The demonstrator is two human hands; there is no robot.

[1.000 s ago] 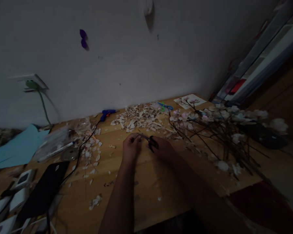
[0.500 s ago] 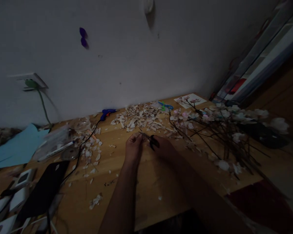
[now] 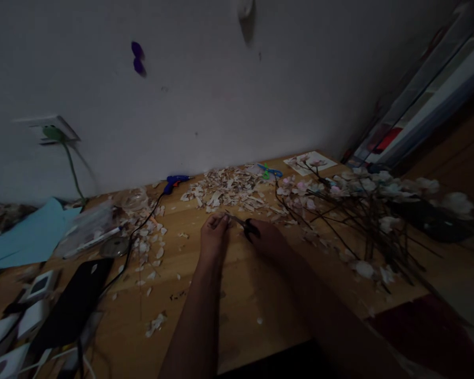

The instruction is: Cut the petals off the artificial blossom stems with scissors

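Observation:
My right hand [image 3: 269, 238] grips black-handled scissors [image 3: 248, 226], whose blades point left toward my left hand [image 3: 214, 236]. The left hand's fingers are pinched together on a small piece at the blade tips; the piece is too small and dark to make out. Both hands hover just above the wooden table [image 3: 237, 295], close to a heap of pale shell-like flakes [image 3: 225, 190].
Artificial flower branches [image 3: 363, 210] lie at the right. A blue glue gun [image 3: 174, 182] with a black cord, small green-blue scissors [image 3: 269, 171] and a flower card [image 3: 310, 162] sit by the wall. Left: blue sheet [image 3: 27, 237], plastic bag [image 3: 85, 231], black phone [image 3: 73, 302], white boxes [image 3: 31, 305].
Both hands stay together at the same spot on the table; only the view has shifted slightly. The scissors remain in my right hand.

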